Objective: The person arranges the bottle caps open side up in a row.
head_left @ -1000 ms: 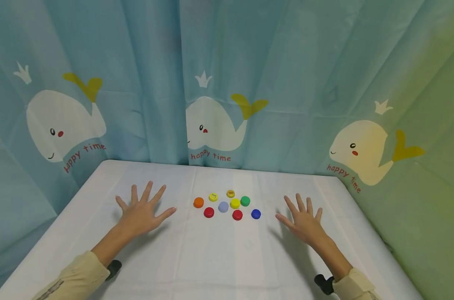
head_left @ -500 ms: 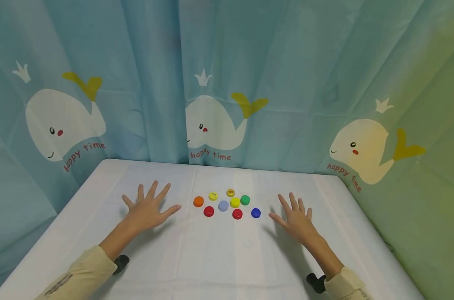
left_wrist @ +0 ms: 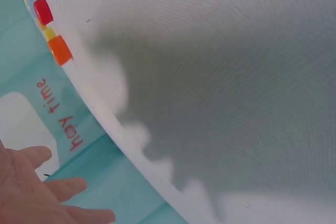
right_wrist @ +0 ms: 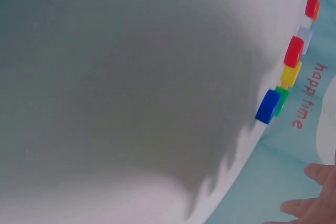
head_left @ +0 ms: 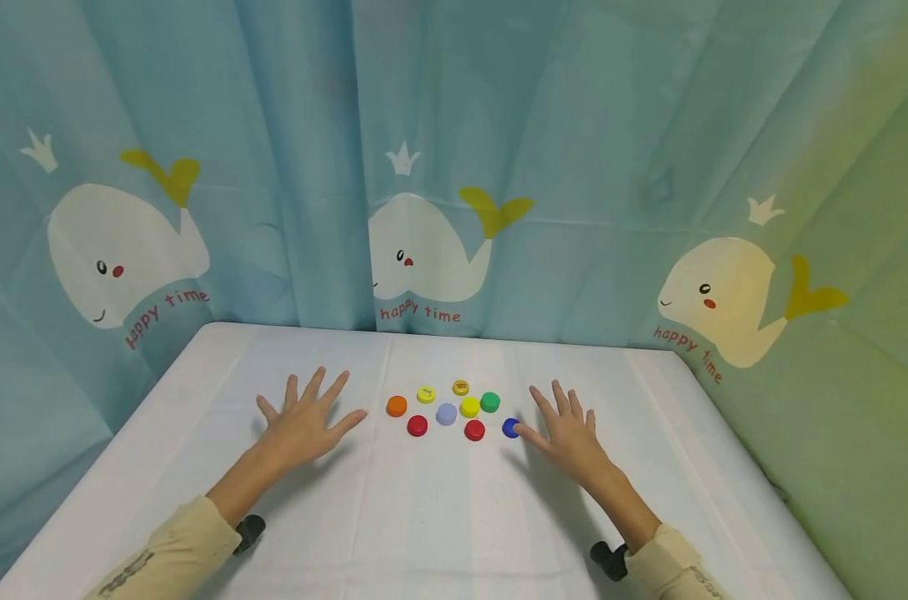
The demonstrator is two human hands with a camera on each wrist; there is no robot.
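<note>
Several round plastic bottle caps lie in a loose group mid-table: an orange cap (head_left: 397,406), a yellow cap (head_left: 426,394), a gold cap (head_left: 461,387), a second yellow cap (head_left: 469,407), a green cap (head_left: 490,402), a lilac cap (head_left: 446,414), two red caps (head_left: 418,426) and a blue cap (head_left: 510,427). My left hand (head_left: 299,427) hovers left of the orange cap, fingers spread, holding nothing. On the other side, my right hand (head_left: 569,437) is spread above the table, also holding nothing. Its thumb tip overlaps the blue cap in the head view.
A white cloth covers the table (head_left: 423,525). Behind it hangs a blue-green curtain (head_left: 589,125) printed with whales, close to the back edge. Black wrist cameras (head_left: 249,532) sit by both sleeves, and both hands cast shadows on the cloth.
Both hands have drifted inward, the right one further, bringing its thumb over the blue cap in the head view. The caps have stayed in place.
</note>
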